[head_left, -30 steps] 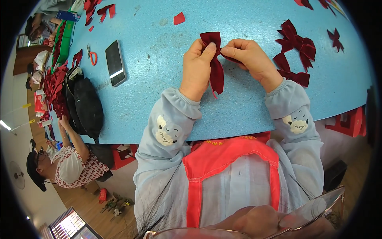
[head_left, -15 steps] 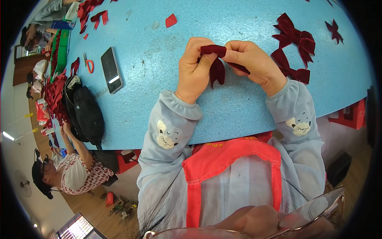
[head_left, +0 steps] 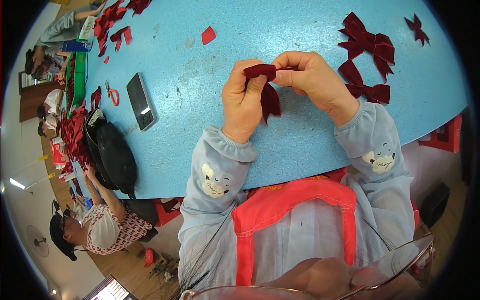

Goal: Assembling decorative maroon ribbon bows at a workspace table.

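Over the blue table, both my hands grip one dark red velvet bow [head_left: 270, 101]. My left hand [head_left: 240, 102] pinches a folded loop between thumb and fingers, with a notched tail hanging below. My right hand [head_left: 315, 82] is closed on the bow's other side, thumb and forefinger pressed together near its middle. That hand hides most of the right part of the bow. Just right of my right hand lie finished-looking velvet bows [head_left: 367, 42], with another bow [head_left: 364, 86] beside my wrist.
On the blue table [head_left: 190, 150] are a phone [head_left: 140, 101], orange-handled scissors [head_left: 113, 95], a black pouch [head_left: 114, 152], a red scrap [head_left: 208, 35] and a small bow [head_left: 417, 30]. A heap of red velvet pieces [head_left: 75, 131] lies left, where a co-worker [head_left: 107, 225] handles it.
The velvet strip that showed below my right hand is now mostly hidden. My left hand has shifted slightly left and down, still gripping the loop. The view has tilted a little.
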`<state>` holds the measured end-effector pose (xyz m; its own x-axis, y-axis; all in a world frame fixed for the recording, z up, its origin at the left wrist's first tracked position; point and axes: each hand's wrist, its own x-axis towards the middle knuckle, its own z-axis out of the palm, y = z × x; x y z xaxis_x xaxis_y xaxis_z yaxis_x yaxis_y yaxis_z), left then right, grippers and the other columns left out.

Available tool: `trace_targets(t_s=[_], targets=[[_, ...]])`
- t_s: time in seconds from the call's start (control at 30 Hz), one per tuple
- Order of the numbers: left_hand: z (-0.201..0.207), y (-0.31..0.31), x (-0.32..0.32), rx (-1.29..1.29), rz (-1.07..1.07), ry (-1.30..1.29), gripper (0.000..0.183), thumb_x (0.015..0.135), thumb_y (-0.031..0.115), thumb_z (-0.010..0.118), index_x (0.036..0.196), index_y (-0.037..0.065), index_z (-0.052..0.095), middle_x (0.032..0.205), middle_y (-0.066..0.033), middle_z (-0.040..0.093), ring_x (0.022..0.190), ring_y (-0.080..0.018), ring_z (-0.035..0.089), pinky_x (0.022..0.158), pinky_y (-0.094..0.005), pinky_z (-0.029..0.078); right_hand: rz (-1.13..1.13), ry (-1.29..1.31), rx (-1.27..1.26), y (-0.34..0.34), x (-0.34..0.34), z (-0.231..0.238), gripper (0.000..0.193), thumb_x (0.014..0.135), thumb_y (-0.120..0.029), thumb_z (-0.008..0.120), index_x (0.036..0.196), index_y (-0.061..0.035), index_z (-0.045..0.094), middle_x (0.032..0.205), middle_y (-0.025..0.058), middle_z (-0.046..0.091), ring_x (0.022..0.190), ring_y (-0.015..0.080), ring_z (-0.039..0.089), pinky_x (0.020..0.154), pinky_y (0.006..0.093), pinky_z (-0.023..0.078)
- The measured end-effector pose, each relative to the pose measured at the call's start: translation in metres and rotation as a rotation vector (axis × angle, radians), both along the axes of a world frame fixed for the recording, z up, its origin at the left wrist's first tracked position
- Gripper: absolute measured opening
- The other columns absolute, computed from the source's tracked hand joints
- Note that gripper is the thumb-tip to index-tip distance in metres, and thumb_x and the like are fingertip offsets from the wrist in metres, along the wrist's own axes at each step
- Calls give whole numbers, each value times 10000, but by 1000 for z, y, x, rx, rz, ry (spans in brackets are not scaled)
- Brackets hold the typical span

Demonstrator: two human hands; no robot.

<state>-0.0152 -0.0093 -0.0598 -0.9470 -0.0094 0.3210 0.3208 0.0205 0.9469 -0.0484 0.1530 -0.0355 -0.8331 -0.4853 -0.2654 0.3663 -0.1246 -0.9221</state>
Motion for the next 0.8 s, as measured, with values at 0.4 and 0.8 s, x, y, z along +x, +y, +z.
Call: trace_targets(t_s=[0.4, 0.8], targets=[[17, 3, 4, 484, -22, -499, 131, 936, 98, 526, 1004, 23, 609, 867, 1, 608, 724, -52, 520, 612, -210, 428, -110, 1445, 569, -5, 8, -11, 96, 819, -45, 613, 898, 5, 630, 699, 23, 600, 641, 62, 518, 574, 225, 430], [14, -5, -8, 320, -3, -485, 151, 922, 124, 538, 1002, 18, 610, 813, 11, 608, 660, -53, 505, 564, -214, 416, -19, 135, 342, 3, -7, 4, 69, 863, -124, 603, 876, -61, 627, 691, -58, 525, 631, 19, 457, 543, 176, 352]])
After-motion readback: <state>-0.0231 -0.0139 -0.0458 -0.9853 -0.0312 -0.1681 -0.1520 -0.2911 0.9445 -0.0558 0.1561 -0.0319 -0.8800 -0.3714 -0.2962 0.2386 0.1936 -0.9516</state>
